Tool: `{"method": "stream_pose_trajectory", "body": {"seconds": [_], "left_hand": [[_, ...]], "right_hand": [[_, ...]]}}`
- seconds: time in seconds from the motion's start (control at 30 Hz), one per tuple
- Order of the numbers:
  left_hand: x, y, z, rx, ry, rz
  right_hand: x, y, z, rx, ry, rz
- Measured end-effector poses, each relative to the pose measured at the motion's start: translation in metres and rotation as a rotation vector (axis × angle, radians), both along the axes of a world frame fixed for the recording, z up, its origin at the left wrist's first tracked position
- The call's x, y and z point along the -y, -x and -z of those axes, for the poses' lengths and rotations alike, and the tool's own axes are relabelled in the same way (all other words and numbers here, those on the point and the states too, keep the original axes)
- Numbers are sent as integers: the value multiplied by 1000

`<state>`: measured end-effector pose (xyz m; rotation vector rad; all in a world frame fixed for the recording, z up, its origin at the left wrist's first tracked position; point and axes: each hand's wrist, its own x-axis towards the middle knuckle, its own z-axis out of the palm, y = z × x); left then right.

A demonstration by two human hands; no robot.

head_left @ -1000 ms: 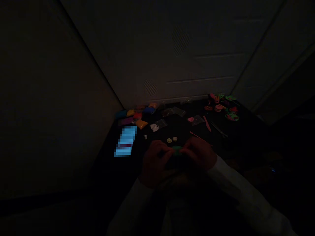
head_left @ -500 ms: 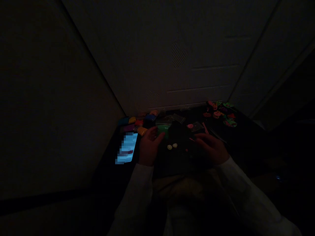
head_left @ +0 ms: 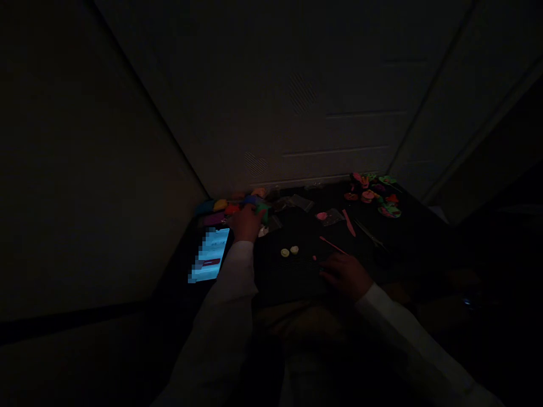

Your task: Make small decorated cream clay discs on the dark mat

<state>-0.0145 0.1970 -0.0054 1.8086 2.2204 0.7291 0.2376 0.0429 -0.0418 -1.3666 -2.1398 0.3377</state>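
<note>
Green packet (head_left: 263,212) lies towards the worktop's (head_left: 275,274) back left corner, just right of your left hand (head_left: 247,224), the nearer one. I cannot tell if either grip holds something; your right hand (head_left: 348,275) is by the front edge.

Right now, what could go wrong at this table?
The left hand is at the green packet; its sleeve looks close to the lit phone and might nudge it. The right hand is near a tiny pink piece, which a careless finger could squash. Dim light could make small things, like the two pale round pieces, hard to see.
</note>
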Motion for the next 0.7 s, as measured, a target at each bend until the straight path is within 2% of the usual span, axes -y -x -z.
{"method": "stream_pose_trajectory", "body": {"seconds": [0.13,0.27,0.53,0.7], "left_hand": [[-7,3,4,-57,22,-9],[-12,6,1,-32,-11,9],[-12,14,-22,214,-238,46],[2,8,-33,383,-356,52]], "right_hand": [[-3,2,-1,-4,13,-11],[-2,3,0,-52,35,22],[2,-5,-1,-286,96,196],[-1,-8,-5,-448,141,213]]}}
